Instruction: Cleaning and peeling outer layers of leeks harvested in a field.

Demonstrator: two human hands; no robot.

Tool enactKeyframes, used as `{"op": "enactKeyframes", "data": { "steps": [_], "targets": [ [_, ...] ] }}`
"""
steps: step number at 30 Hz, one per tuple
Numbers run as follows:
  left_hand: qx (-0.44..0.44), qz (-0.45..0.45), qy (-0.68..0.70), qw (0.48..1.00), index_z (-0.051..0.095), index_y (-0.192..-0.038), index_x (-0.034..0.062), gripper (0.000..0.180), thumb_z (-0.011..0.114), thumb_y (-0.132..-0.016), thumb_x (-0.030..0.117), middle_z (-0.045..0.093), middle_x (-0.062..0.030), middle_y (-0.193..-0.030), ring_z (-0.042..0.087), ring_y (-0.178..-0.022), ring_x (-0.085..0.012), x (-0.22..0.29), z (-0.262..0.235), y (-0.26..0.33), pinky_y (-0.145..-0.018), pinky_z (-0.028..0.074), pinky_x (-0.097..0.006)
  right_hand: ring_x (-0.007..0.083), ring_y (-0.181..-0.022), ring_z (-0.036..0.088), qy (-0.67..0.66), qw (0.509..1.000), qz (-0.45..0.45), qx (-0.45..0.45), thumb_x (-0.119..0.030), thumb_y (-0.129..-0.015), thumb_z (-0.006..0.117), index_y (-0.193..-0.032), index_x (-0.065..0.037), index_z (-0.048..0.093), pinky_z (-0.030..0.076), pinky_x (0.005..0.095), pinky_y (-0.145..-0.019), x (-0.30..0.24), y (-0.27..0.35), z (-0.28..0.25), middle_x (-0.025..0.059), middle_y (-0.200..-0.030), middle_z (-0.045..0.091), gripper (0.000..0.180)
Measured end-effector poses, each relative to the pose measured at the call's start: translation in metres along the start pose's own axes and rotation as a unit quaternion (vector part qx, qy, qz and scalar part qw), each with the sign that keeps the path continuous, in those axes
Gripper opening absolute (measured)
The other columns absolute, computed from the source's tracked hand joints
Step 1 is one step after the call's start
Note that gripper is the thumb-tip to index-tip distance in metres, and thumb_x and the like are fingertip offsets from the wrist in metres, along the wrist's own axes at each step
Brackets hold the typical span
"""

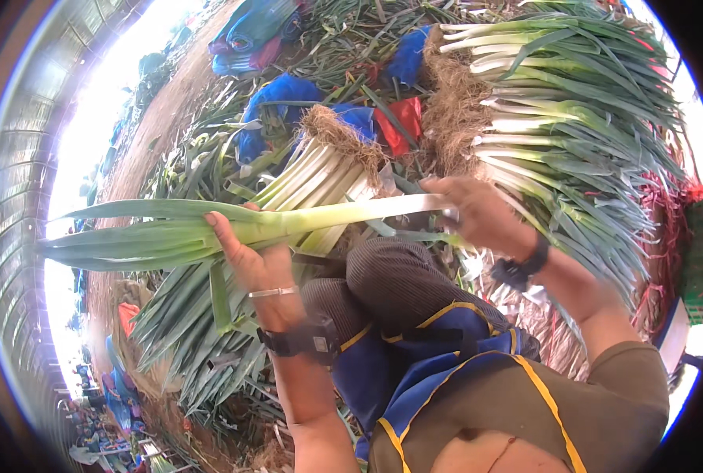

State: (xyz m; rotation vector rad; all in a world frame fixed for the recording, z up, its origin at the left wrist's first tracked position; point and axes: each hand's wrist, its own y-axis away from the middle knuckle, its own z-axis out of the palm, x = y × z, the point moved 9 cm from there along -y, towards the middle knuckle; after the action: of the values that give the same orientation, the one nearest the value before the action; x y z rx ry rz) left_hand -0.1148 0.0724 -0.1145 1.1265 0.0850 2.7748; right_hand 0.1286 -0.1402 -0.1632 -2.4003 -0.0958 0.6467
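Note:
A long leek (328,219) lies level across my lap, its green leaves to the left and its white end to the right. My left hand (249,256) is closed around it where the leaves begin, with the thumb on top. My right hand (477,214) is curled at the white end, smeared by motion. Something small and pale shows by its fingers, too blurred to name. Under the held leek is a pile of leeks (320,177), roots pointing up and away from me, leaves spreading to the lower left.
A big stack of leeks (556,118) with brown roots lies at the far right. Loose cut leaves (344,47) litter the ground ahead. Blue plastic (284,98) and a red piece (399,126) lie among them. Pinkish strings (659,236) hang at the right.

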Motion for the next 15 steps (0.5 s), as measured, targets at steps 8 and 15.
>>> {"op": "enactKeyframes", "data": {
  "steps": [8, 15],
  "targets": [
    [0.028, 0.109, -0.051, 0.992, 0.05, -0.131, 0.0119, 0.063, 0.069, -0.083, 0.048, 0.053, -0.0101, -0.132, 0.053, -0.115, -0.0266, 0.121, -0.051, -0.002, -0.098, 0.045, -0.048, 0.0206, -0.079, 0.053, -0.02, 0.999, -0.04, 0.001, -0.018, -0.084, 0.065, -0.137, -0.026, 0.049, 0.039, 0.038, -0.07, -0.049, -0.059, 0.062, 0.0026, -0.083, 0.05, 0.056],
    [0.103, 0.241, -0.172, 0.949, 0.047, -0.135, 0.0102, 0.064, 0.062, -0.087, 0.05, 0.051, -0.011, -0.133, 0.051, -0.118, -0.027, 0.262, -0.12, -0.002, -0.095, 0.046, -0.046, 0.0185, -0.074, 0.049, -0.027, 0.989, -0.143, 0.011, -0.022, -0.088, 0.06, -0.129, -0.024, 0.055, 0.035, 0.0366, -0.068, -0.065, -0.135, 0.084, 0.0011, -0.08, 0.047, 0.042]
  ]
}}
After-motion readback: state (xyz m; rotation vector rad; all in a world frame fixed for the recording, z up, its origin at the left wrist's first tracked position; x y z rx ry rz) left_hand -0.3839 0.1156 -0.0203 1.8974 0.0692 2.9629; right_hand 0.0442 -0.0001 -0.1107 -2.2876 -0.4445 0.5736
